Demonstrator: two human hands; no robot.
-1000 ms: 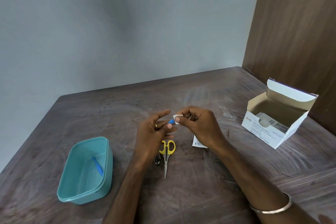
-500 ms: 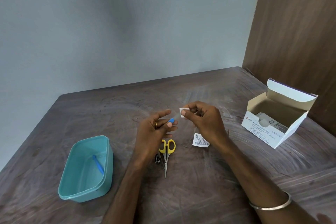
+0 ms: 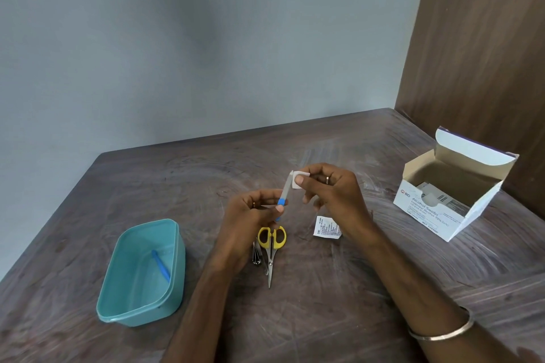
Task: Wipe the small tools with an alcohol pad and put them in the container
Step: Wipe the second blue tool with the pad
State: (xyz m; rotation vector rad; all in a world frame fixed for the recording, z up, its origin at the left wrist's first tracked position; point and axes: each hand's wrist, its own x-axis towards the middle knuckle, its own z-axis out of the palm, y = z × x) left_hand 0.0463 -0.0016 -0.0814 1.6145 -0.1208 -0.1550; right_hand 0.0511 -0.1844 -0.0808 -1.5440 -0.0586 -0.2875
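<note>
My left hand (image 3: pixel 250 215) grips a thin tool with a blue handle (image 3: pixel 283 197), its pale blade pointing up. My right hand (image 3: pixel 333 197) pinches a white alcohol pad (image 3: pixel 296 181) folded over the blade's tip. On the table below lie yellow-handled scissors (image 3: pixel 271 244) and a small metal tool (image 3: pixel 256 253), partly hidden by my left wrist. The teal container (image 3: pixel 177 247) stands at the left with a blue tool (image 3: pixel 160 265) lying inside it.
A torn pad wrapper (image 3: pixel 326 226) lies right of the scissors. An open white box of alcohol swabs (image 3: pixel 448 200) stands at the right, close to a brown wooden panel (image 3: pixel 486 53). A grey wall runs behind the dark wooden table (image 3: pixel 324 303).
The blue-handled tool has been raised so its blade stands upright, and my right hand has brought the pad onto the blade's tip. Before, the pad was held apart from the tool.
</note>
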